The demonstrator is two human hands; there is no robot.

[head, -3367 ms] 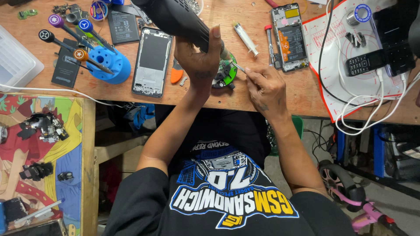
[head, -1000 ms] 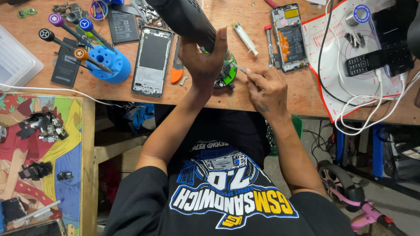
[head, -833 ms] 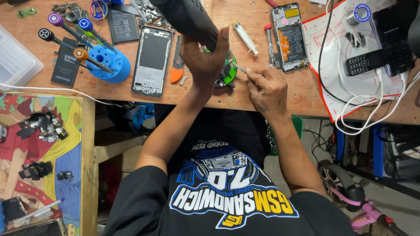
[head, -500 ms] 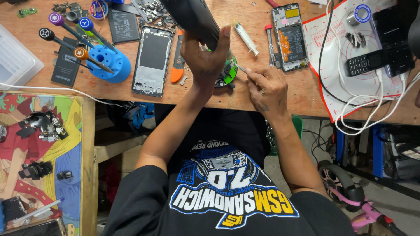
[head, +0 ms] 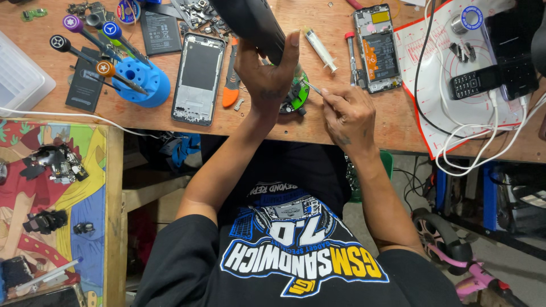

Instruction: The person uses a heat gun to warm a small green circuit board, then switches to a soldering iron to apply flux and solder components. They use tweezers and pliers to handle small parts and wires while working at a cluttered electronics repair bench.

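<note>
Black hot-air tool [head: 253,25] gripped in my left hand [head: 267,71], fingers wrapped round handle, nozzle aimed down at green round part [head: 297,96] on wooden desk [head: 318,122], likely to warm it. Right hand [head: 350,116] at 3 o'clock of part, fingers pinched narrow on thin metal tweezers [head: 311,87], tip touching its edge. Empty phone frame [head: 199,77] at 9 o'clock, within reach.

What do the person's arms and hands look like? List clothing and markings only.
Both arms are bare below short black sleeves. The left hand and right hand wear no gloves, rings or watch that can be seen. The right hand bears a small dark mark near the wrist.
</note>
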